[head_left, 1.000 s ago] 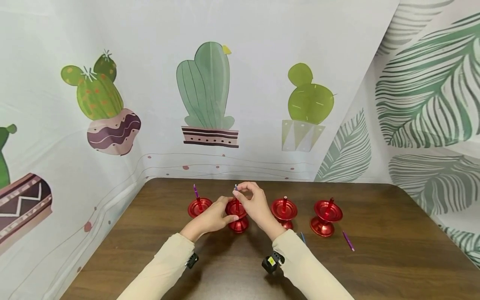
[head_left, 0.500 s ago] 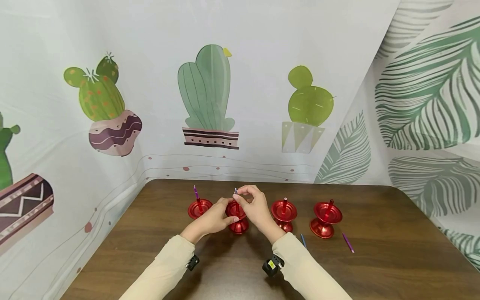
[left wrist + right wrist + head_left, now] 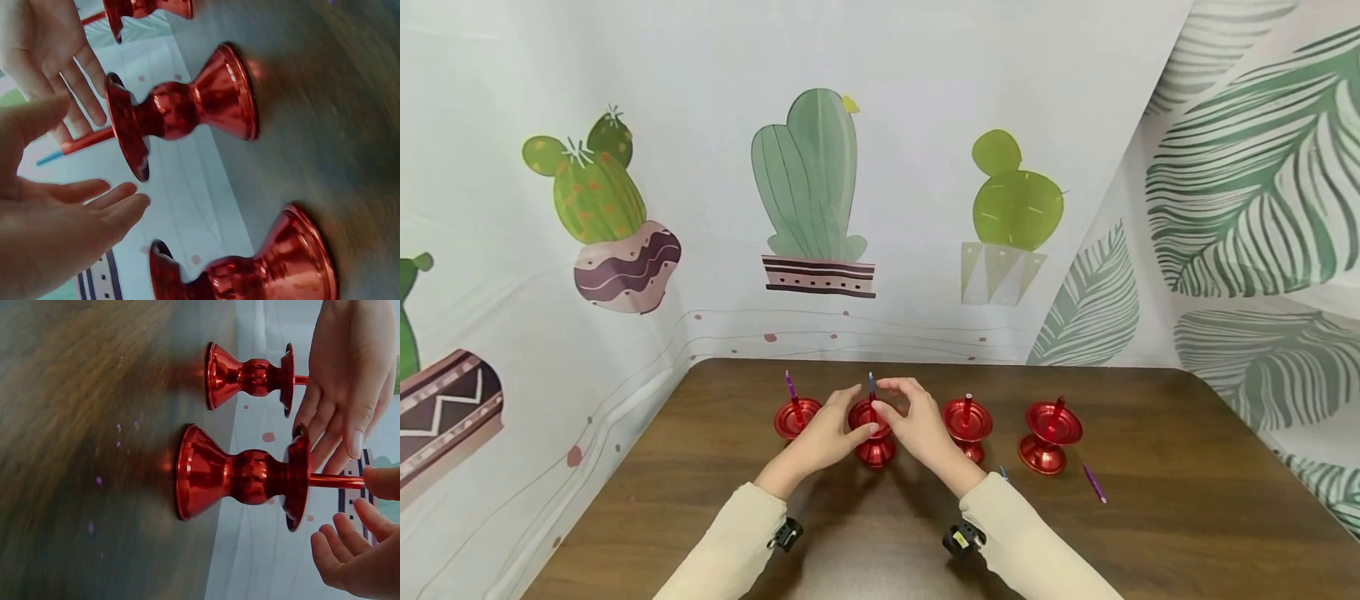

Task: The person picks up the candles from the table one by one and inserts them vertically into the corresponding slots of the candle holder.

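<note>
A red metal candle holder (image 3: 876, 451) stands upright between my hands, with a thin blue candle (image 3: 871, 383) rising from its central tube (image 3: 334, 481). My left hand (image 3: 822, 435) is spread at the left side of its dish, thumb in front and fingers behind. On the other side is my right hand (image 3: 921, 425), fingers apart and loosely bent, the thumb right at the tube's upper end. Nothing is pinched in either hand. In the left wrist view the blue candle (image 3: 50, 157) sticks out past the tube.
Left of it is a holder (image 3: 784, 423) bearing a purple candle (image 3: 791, 384). Two more holders, one nearer (image 3: 967, 433) and one farther right (image 3: 1042, 458), show bare tubes. A purple candle (image 3: 1094, 483) and a partly hidden blue one (image 3: 1003, 472) lie on the table (image 3: 1187, 517).
My right fingers have let go of the blue candle and opened, the hand lowering slightly. My left fingers have lifted off the dish. The candle stays standing in the tube.
</note>
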`<state>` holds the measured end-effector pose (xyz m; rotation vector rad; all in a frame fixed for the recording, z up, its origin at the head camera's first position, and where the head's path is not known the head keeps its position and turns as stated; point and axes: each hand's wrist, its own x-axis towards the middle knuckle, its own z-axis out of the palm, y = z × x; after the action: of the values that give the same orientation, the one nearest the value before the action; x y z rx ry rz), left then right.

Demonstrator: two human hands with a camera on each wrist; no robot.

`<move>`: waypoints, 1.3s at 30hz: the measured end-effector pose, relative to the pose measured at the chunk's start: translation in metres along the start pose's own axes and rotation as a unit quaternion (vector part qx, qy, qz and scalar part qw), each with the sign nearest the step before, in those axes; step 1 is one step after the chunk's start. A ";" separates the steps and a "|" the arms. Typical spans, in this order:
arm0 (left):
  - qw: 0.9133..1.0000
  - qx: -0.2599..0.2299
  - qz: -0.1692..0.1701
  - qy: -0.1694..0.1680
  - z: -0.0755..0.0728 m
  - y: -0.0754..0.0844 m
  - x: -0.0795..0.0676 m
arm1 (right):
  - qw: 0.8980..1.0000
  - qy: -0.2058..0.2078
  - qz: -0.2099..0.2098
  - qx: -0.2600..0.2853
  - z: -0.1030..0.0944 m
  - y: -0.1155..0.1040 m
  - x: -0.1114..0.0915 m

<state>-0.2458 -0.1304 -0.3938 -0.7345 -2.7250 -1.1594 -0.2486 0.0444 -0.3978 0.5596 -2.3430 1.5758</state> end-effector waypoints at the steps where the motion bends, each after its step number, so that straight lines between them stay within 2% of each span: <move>1: 1.000 -0.001 0.007 0.016 0.000 0.003 -0.001 | 1.000 -0.005 0.000 0.000 -0.002 -0.001 -0.001; 6: 0.993 0.010 0.041 0.106 0.004 0.015 -0.005 | 1.000 -0.018 -0.008 0.003 -0.015 -0.004 -0.008; 8: 0.988 0.012 0.059 0.144 0.005 0.020 -0.005 | 1.000 -0.019 -0.019 0.002 -0.021 -0.006 -0.011; 11: 0.975 0.018 0.108 0.193 0.008 0.027 -0.004 | 0.999 -0.013 -0.048 -0.021 -0.030 -0.010 -0.014; 13: 0.966 0.021 0.144 0.213 0.009 0.033 -0.003 | 0.996 -0.008 -0.073 -0.043 -0.037 -0.012 -0.018; 16: 0.957 0.025 0.185 0.223 0.014 0.042 0.000 | 0.990 0.010 -0.110 -0.087 -0.048 -0.013 -0.023; 19: 0.957 0.021 0.200 0.208 0.021 0.051 0.005 | 0.984 0.029 -0.134 -0.115 -0.059 -0.013 -0.028; 22: 0.966 0.010 0.189 0.176 0.029 0.058 0.012 | 0.981 0.038 -0.141 -0.125 -0.071 -0.012 -0.034; 27: 0.985 -0.015 0.141 0.104 0.044 0.065 0.022 | 0.981 0.043 -0.133 -0.137 -0.089 -0.007 -0.045; 30: 0.992 -0.020 0.108 0.065 0.053 0.066 0.028 | 0.980 0.044 -0.123 -0.150 -0.098 -0.001 -0.052; 34: 0.997 -0.028 0.072 0.019 0.063 0.064 0.034 | 0.981 0.037 -0.102 -0.161 -0.107 0.007 -0.061; 39: 0.998 -0.034 0.042 -0.021 0.074 0.064 0.039 | 0.983 0.026 -0.073 -0.165 -0.114 0.015 -0.069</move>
<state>-0.2429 -0.0252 -0.3940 -0.8823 -2.6721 -1.2374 -0.1938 0.1667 -0.3965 0.5878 -2.3905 1.0947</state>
